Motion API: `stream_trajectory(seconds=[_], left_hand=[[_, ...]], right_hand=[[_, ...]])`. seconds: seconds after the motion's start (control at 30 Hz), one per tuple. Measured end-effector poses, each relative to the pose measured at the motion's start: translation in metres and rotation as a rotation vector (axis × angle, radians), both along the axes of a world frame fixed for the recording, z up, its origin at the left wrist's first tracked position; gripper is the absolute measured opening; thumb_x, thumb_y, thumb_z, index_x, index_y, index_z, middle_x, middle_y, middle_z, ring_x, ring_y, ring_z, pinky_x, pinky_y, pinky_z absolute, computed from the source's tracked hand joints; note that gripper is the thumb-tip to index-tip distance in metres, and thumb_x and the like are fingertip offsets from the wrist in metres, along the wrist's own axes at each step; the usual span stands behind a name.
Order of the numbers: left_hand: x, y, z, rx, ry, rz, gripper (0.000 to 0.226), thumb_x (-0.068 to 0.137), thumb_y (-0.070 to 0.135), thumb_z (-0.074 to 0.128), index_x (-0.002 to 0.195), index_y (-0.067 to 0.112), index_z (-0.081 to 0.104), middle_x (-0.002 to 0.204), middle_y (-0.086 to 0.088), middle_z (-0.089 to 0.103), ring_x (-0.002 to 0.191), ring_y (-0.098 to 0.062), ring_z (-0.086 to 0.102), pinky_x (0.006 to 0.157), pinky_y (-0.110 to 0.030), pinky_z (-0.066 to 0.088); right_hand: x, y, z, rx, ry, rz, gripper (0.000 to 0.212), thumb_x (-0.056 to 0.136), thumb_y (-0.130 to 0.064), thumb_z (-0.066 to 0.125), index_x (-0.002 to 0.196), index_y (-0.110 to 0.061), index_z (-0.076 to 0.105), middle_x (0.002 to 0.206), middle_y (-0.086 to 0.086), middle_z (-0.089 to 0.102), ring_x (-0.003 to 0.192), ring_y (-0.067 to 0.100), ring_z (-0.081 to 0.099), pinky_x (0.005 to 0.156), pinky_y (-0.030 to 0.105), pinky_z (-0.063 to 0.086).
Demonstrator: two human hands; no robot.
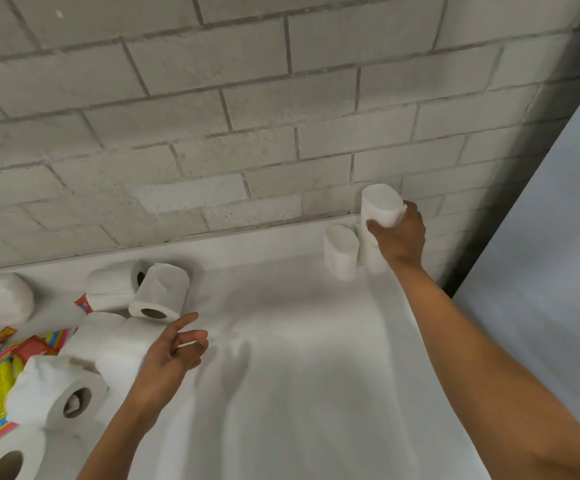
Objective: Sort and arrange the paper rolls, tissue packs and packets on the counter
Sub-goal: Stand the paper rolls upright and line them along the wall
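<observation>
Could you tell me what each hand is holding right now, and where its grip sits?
The right hand holds a paper roll by its lower side, above another upright roll. The left hand holds nothing.

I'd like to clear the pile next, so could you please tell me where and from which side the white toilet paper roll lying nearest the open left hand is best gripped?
Grip the white toilet paper roll around its curved paper wall, coming from above and the right, where the left hand hovers open. It lies tilted on other rolls with its cardboard core facing the camera, so the wall is exposed and the counter on that side is free.
</observation>
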State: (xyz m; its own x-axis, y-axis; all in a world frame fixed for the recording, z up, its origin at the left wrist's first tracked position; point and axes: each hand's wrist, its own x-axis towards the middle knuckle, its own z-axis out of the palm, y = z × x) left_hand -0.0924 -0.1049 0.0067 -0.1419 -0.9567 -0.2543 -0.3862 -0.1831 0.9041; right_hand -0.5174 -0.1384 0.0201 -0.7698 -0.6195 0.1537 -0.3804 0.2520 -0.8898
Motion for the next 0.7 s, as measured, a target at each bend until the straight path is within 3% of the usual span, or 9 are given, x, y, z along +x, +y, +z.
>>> stream_trajectory(seconds=[0.43, 0.53, 0.7], left_hand=[[0.016, -0.003, 0.009, -0.029, -0.025, 0.037, 0.042, 0.094, 0.012, 0.064, 0.129, 0.034, 0.057, 0.111, 0.000, 0.072, 0.106, -0.019, 0.067, 0.097, -0.044, 0.053], [0.019, -0.005, 0.016, -0.086, -0.053, 0.035, 0.040, 0.092, 0.013, 0.065, 0.125, 0.036, 0.059, 0.107, 0.003, 0.071, 0.102, -0.014, 0.068, 0.095, -0.040, 0.054], [0.048, -0.015, 0.033, -0.290, -0.246, 0.137, 0.034, 0.092, 0.017, 0.067, 0.122, 0.030, 0.062, 0.108, 0.010, 0.070, 0.100, -0.009, 0.065, 0.086, -0.025, 0.049]], right_hand=[[0.000, 0.014, -0.001, 0.045, -0.063, 0.051, 0.092, 0.070, -0.030, 0.085, 0.144, -0.012, 0.033, 0.138, 0.013, 0.044, 0.123, 0.030, 0.046, 0.094, 0.042, 0.044], [-0.004, 0.024, -0.001, 0.046, -0.059, 0.038, 0.101, 0.072, -0.033, 0.085, 0.150, -0.016, 0.023, 0.144, 0.014, 0.035, 0.127, 0.032, 0.042, 0.094, 0.040, 0.041], [0.016, 0.037, 0.011, 0.004, -0.034, -0.008, 0.103, 0.074, -0.039, 0.083, 0.153, -0.023, 0.017, 0.151, 0.013, 0.028, 0.134, 0.036, 0.040, 0.103, 0.050, 0.042]])
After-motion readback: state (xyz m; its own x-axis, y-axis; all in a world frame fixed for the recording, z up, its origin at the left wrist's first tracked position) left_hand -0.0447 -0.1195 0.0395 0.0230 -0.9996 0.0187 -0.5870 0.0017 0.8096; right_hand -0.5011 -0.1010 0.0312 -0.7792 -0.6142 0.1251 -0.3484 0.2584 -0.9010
